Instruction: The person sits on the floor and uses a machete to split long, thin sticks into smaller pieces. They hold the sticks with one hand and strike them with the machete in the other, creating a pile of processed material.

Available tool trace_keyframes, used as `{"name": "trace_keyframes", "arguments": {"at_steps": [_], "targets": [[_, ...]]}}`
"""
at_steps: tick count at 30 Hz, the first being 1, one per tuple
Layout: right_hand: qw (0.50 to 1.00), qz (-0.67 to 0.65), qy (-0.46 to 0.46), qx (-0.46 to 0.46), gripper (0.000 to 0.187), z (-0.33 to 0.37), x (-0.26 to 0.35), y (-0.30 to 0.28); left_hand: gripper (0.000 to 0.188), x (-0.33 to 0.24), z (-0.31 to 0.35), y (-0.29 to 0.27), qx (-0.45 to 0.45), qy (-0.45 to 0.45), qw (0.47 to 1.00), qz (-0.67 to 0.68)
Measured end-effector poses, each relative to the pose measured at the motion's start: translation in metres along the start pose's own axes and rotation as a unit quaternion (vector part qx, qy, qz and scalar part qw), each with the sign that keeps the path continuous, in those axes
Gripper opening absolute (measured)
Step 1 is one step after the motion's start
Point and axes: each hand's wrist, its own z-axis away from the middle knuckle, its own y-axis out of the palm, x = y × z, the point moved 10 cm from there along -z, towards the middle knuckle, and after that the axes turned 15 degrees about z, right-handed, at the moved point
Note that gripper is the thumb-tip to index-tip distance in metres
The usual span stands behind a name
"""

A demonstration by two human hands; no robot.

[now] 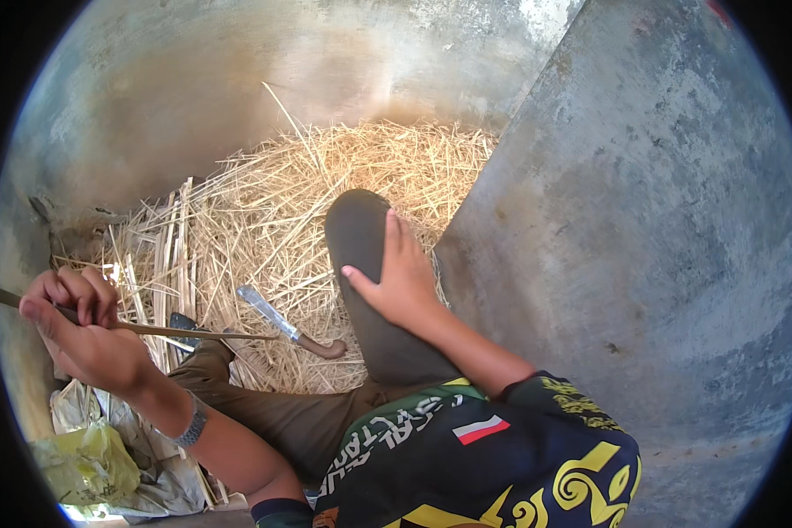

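Observation:
My left hand (88, 330), raised at the left, has its fingers closed round a long thin brown stick (207, 334), which runs out past both sides of the fist. One end of the stick points right toward a knife (280, 319). That knife has a broad metal blade and a curved wooden handle, and it lies on a heap of pale shavings (299, 202). Resting on my bent right knee (354, 233), my right hand (405, 275) lies with thumb and fingers apart and nothing in it.
Longer pale strips (174, 242) lie at the heap's left side. Crumpled plastic bags, one yellow-green (88, 462), sit at the lower left. A worn grey wall (194, 97) rises behind the heap, and a grey slab-like surface (625, 238) fills the right.

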Motion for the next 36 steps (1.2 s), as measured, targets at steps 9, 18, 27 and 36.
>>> {"name": "trace_keyframes", "arguments": {"at_steps": [9, 18, 27, 36], "targets": [[0.989, 0.144, -0.026, -0.034, 0.102, -0.032, 0.055, 0.012, 0.047, -0.007, -0.040, 0.015, 0.025, 0.031, 0.998, -0.052], [0.872, 0.017, -0.286, 0.396, 0.049, -0.003, 0.206, 0.139, 0.058, 0.011, -0.022, -0.046, 0.018, 0.062, 0.993, -0.103], [0.906, 0.077, -0.223, 0.353, 0.039, 0.095, 0.091, 0.396, 0.058, -0.001, -0.022, -0.077, 0.008, 0.008, 0.999, -0.046], [0.892, -0.121, -0.085, 0.427, 0.041, 0.042, 0.121, 0.323, 0.068, 0.029, -0.024, -0.067, 0.067, -0.125, 0.989, 0.040]]}}
